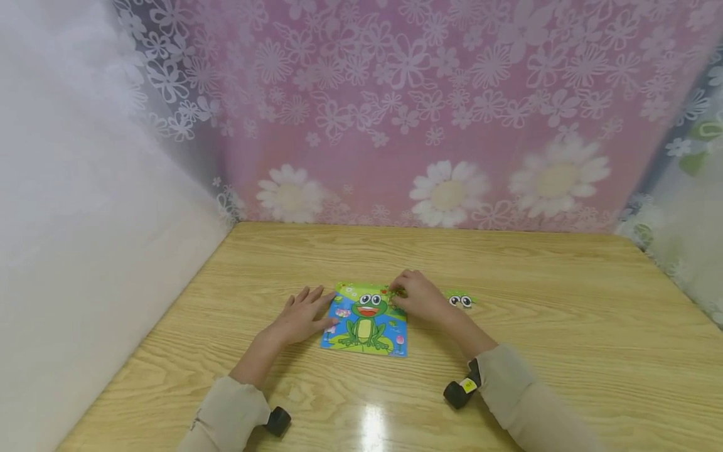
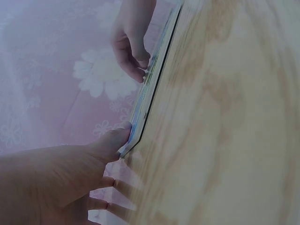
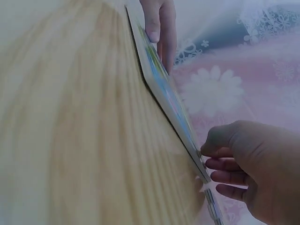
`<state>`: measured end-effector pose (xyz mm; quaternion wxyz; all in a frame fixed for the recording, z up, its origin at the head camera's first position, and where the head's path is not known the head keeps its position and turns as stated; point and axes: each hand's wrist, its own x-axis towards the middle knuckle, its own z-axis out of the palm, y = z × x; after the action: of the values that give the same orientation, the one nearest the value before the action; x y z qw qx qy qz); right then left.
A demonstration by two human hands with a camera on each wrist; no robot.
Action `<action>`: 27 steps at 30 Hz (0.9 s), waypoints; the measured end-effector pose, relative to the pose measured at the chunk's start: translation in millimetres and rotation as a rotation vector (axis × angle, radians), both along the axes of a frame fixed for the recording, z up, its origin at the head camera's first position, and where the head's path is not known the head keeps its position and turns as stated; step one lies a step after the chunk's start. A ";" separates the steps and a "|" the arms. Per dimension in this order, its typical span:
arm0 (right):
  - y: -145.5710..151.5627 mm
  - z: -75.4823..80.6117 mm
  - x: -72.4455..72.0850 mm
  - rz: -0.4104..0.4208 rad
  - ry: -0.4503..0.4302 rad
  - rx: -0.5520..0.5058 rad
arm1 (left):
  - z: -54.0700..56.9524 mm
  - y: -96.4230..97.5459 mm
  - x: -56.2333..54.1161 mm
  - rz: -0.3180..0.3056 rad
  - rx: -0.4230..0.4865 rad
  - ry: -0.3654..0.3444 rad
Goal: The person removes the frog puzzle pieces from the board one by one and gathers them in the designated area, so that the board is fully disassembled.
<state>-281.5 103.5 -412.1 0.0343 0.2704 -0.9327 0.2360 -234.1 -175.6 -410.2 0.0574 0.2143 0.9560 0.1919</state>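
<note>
At the left, a beige sleeve point(image 1: 228, 411) ends above a black wrist device point(image 1: 278, 421), which sits on the inner side of the wrist, probably so that it faces the hand's work. The left hand point(image 1: 303, 316) lies with fingers spread wide, gripping nothing: its thumb rests at the left edge of the frog picture board point(image 1: 364, 329), and the other fingers reach past that edge towards the tabletop point(image 1: 198, 326). This looks like a steadying touch, light enough to leave the frog uncovered.

The board lies flat between the two hands, its frog upright from the person's side, which likely makes the picture easy to read and both side edges easy to reach.

The right hand point(image 1: 419, 297) is at the board's upper right corner, thumb and fingers curled in and the gap between them narrow. Such a posture suits fine work at an edge, though I cannot tell whether anything is pinched there. Just beyond this hand, right of the board, lies a green eye-printed piece point(image 1: 460, 300), partly hidden by the forearm; it seems set aside within easy reach. A second black device point(image 1: 462, 393) and the right sleeve point(image 1: 522, 383) follow.
</note>
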 end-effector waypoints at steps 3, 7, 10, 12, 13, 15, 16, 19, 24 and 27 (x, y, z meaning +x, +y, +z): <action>-4.5 -0.4 0.6 -0.034 0.018 0.013 | -0.8 -0.2 -0.9 0.000 0.001 0.000; -7.5 -3.0 1.1 -0.058 0.041 0.009 | 0.1 0.0 -0.4 -0.001 0.009 -0.008; -8.4 -5.1 0.9 -0.064 0.056 -0.001 | 0.0 -0.1 -0.3 0.003 0.001 -0.006; -8.6 -6.3 0.4 -0.065 0.062 -0.005 | -0.8 -0.6 -0.7 0.006 -0.003 -0.001; -8.6 -7.0 0.0 -0.065 0.064 -0.004 | -1.3 -0.8 -0.9 0.007 -0.005 0.002; -8.5 -8.1 -0.6 -0.065 0.067 -0.005 | -1.9 -1.1 -1.2 0.008 -0.007 0.006; -8.4 -8.8 -1.1 -0.068 0.065 -0.007 | -2.0 -1.0 -1.3 0.007 -0.005 0.007; -7.5 -9.9 -2.0 -0.070 0.058 -0.019 | -1.2 -0.7 -0.7 0.003 0.002 0.006; -5.2 -11.3 -3.1 -0.060 0.040 -0.045 | 0.0 0.6 0.5 0.001 0.002 0.002; -3.6 -10.7 -3.2 -0.051 0.022 -0.063 | 0.2 1.3 0.5 0.001 -0.002 0.002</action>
<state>-284.7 99.9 -422.9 0.0588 0.2479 -0.9311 0.2612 -233.5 -174.3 -410.0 0.0568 0.2141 0.9564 0.1905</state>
